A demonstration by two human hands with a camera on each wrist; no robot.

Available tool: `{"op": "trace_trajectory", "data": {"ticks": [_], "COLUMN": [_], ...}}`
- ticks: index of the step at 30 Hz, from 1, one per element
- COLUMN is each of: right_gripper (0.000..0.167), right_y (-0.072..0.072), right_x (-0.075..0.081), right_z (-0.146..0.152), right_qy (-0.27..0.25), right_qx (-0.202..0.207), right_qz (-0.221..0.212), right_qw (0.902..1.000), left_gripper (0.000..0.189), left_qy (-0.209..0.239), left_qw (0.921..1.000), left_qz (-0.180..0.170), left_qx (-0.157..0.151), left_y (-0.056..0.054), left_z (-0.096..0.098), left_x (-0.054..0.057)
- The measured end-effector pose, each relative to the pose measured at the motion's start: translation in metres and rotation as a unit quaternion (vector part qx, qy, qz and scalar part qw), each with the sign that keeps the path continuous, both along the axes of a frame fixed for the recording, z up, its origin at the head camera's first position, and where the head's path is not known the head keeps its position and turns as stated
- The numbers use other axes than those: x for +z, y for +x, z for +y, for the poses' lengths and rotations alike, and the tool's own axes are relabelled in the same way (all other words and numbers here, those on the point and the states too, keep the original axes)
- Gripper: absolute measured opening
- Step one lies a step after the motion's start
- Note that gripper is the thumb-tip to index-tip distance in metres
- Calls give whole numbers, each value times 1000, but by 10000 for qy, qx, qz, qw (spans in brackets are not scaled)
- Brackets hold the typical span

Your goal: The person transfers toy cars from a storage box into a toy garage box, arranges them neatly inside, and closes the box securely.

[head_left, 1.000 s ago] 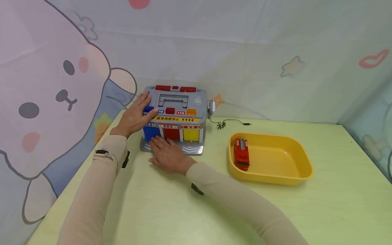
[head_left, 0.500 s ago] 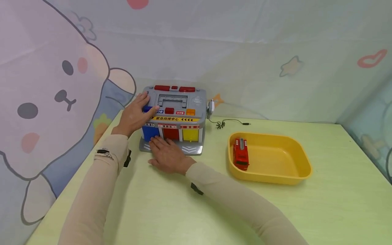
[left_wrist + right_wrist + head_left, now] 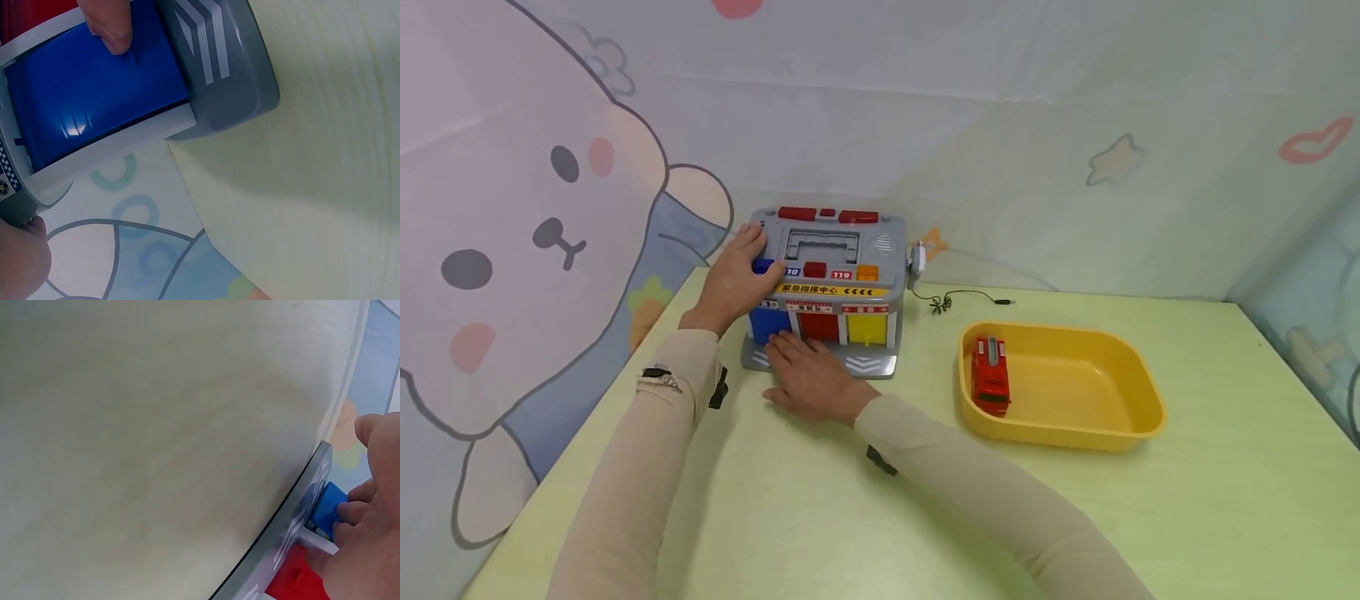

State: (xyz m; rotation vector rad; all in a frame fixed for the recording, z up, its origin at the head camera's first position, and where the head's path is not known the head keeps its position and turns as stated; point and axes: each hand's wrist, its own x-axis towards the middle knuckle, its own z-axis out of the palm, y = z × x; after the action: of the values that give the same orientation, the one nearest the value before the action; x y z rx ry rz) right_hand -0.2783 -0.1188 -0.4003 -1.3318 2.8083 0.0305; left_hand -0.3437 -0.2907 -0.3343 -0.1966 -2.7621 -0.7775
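A grey toy rescue garage [image 3: 891, 250] stands on the table, with blue [image 3: 766, 323], red [image 3: 822, 327] and yellow [image 3: 867, 327] doors down across its front. My left hand [image 3: 726, 283] rests on its top left corner, fingers extended and thumb at the blue button [image 3: 763, 266]. My right hand [image 3: 812, 379] lies low in front, fingers reaching over the grey ramp to the blue door. In the left wrist view a fingertip [image 3: 115, 31] touches the blue door panel [image 3: 94, 94]. The right wrist view shows my right fingers [image 3: 356, 512] at the blue and red doors.
To the right, a yellow tray [image 3: 1075, 437] holds a red toy fire truck [image 3: 990, 375] against its left wall. A thin black cable [image 3: 970, 295] with a plug lies behind, beside the garage's white side part [image 3: 917, 262]. A printed cloth [image 3: 1000, 150] hangs behind the table.
My left wrist and forearm have shifted slightly to the right, and the left thumb moves a little at the blue button. The right hand, garage and tray stay put.
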Motion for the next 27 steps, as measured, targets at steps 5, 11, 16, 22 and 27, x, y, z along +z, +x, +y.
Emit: {"op": "trace_trajectory", "data": {"ticks": [5, 11, 16, 22, 27], "right_gripper": [72, 73, 74, 74, 74], "right_y": [0, -2, -2, -1, -2], "right_x": [4, 6, 3, 4, 4], "right_z": [1, -1, -3, -3, -4], "right_qy": [94, 226, 365, 462, 489], "right_qx": [31, -20, -116, -195, -239], "right_qz": [-63, 2, 79, 121, 164], "right_qw": [9999, 9997, 9992, 9987, 9984], "left_gripper": [73, 73, 73, 73, 74], "left_qy": [101, 225, 258, 182, 194], "left_qw": [9999, 9997, 9996, 9996, 9995], "left_qz": [-14, -42, -131, -213, -254], "left_qx": [12, -20, -19, -22, -71], "left_y": [0, 1, 0, -1, 1], "left_z": [0, 1, 2, 1, 0], "left_x": [-2, -2, -3, -2, -1]}}
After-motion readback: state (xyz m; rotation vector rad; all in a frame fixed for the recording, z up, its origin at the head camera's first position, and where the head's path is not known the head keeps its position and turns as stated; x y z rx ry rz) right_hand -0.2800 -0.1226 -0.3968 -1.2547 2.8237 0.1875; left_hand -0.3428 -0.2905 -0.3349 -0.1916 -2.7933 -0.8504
